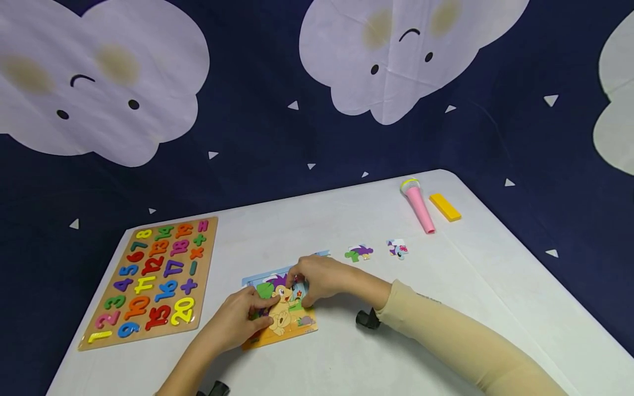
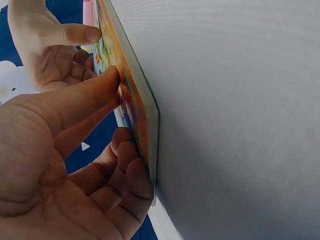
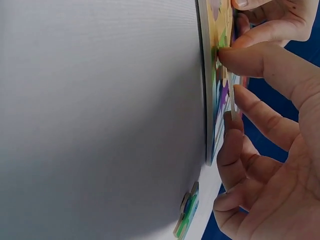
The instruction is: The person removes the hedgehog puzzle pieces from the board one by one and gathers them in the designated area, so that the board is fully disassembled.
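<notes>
Nearest us, a beige sleeve covers the right forearm, with a black object just beside its cuff. Left of it we see the left hand, its thumb and forefinger set apart and pressing on the face of the puzzle board; in the left wrist view its other fingers rest, bent, along the board's edge. The board lies flat on the white tabletop, between the two hands, and shows a purple-haired hedgehog on an orange and green ground. Over its right half, the right hand pinches a puzzle piece between thumb and fingers; we note in the right wrist view that the piece stands edge-on to us, close to the board's face. Whether it is seated, we cannot tell.

Beyond the right hand, we find a green and purple loose piece and, farther right, a blue and white loose piece, well apart. To the left lies a wooden number board with coloured numerals and signs. At the far right, we see a pink microphone near a yellow block. Behind everything hangs a dark blue backdrop printed with clouds and small white triangles.
</notes>
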Demonstrator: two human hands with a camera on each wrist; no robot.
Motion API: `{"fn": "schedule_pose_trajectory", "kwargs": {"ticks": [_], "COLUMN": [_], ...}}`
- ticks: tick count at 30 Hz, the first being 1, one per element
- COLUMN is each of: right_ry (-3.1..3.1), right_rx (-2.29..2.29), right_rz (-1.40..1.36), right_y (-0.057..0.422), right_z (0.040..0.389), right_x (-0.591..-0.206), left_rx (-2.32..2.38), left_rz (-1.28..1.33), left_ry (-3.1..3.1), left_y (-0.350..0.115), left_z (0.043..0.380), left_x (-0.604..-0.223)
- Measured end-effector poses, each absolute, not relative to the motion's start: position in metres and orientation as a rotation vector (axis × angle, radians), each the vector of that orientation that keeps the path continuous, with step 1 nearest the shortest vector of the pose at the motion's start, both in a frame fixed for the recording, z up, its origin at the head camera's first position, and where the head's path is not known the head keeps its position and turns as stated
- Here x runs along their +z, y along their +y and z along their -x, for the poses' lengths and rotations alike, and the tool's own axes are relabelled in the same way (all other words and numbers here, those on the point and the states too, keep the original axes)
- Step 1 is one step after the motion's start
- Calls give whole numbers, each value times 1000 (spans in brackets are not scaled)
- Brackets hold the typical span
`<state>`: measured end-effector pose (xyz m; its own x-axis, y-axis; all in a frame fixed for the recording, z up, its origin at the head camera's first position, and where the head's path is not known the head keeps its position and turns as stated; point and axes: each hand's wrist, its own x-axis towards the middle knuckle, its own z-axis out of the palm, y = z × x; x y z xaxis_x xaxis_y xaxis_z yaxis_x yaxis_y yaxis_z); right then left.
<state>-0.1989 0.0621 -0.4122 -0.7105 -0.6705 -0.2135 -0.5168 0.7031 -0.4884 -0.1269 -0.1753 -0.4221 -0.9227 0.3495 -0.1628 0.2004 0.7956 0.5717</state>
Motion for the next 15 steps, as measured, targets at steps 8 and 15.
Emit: {"fn": "schedule_pose_trajectory", "kwargs": {"ticks": [8,15], "right_ry": [2540,2526], "right_rx": [-631,-738], "right_rz": [922,920], "right_y": [74,94], "right_z": [200,202], "right_x": [-412,-411], "left_rx": [827,816], "left_rz": [-404,-386], "left_ry": [2732,2742], "left_y": [-174,-173], "left_z": [126,126], "left_x": [-422,-421]}}
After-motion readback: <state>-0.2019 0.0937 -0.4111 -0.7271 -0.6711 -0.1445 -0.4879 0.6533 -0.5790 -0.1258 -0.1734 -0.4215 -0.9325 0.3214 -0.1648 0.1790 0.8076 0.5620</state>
